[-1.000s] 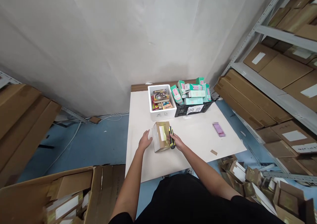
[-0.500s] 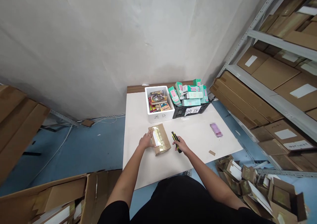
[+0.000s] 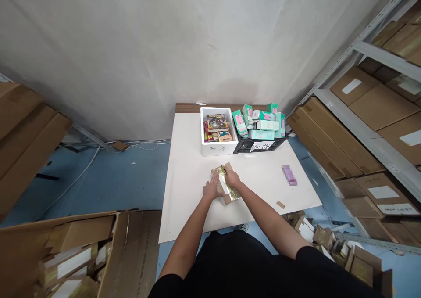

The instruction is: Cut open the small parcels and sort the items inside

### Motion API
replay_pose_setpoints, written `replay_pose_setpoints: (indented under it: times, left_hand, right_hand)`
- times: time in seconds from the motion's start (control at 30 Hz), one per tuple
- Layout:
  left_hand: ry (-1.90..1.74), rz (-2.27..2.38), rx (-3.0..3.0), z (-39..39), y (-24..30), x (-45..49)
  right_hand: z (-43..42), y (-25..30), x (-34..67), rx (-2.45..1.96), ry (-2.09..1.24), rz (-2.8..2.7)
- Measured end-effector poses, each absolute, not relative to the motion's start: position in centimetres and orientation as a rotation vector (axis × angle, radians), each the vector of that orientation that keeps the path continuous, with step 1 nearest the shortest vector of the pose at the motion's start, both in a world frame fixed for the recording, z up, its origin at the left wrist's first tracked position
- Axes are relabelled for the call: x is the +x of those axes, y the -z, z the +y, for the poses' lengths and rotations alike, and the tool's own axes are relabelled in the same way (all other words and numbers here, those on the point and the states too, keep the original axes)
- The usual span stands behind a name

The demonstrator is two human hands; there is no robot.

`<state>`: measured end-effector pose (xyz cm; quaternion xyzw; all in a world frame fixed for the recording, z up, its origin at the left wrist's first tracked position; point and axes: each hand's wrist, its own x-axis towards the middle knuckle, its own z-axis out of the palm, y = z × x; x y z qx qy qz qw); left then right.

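Note:
A small brown cardboard box (image 3: 226, 195) with shiny tape and a white label lies on the white table, turned slightly at an angle. My left hand (image 3: 212, 188) grips its left side, fingers over the top and thumb toward the near end. Over the far right part of the box, my right hand (image 3: 232, 178) is closed around a utility knife (image 3: 223, 168). Only a little of the knife's dark front shows at the box top; the hand covers the rest, and the blade cannot be made out.
Behind the box stand a white bin (image 3: 219, 149) of booklets and a black crate (image 3: 245, 146) of green and white cartons. A blurred purple item (image 3: 289, 175) and a cardboard scrap (image 3: 280, 205) lie rightward. Shelving (image 3: 391, 54) rises at right; a large open carton (image 3: 131, 249) is lower left.
My right hand has brought the utility knife from beside the box onto its top. The box is turned somewhat, my left hand still on it. The whole view has shifted a little.

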<state>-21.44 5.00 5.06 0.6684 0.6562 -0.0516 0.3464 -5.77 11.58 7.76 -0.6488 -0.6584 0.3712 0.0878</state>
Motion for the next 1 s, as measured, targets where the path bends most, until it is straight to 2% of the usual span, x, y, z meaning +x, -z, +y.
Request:
replay_pose_setpoints:
  times: [0.33, 0.5, 0.73, 0.9, 1.0]
  left_hand:
    - [0.117, 1.712, 1.732, 5.2, -4.3, -21.5]
    - [0.084, 1.726, 1.716, 5.2, -4.0, -21.6]
    - [0.088, 1.728, 1.725, 5.1, -4.1, -21.3]
    - [0.141, 1.772, 1.773, 4.9, -5.0, -20.4]
    - [0.192, 1.845, 1.829, 4.2, -5.7, -18.9]
  right_hand:
    - [7.7, -7.6, -2.7, -2.061, -1.180, -2.109]
    - [4.1, -7.6, 0.0, -2.111, -1.323, -2.024]
    - [-1.5, -7.9, 4.6, -2.174, -1.303, -2.093]
    - [-1.7, -8.0, 7.8, -2.308, -1.018, -1.724]
    - [-0.2, -6.5, 7.0, -2.409, -1.059, -1.465]
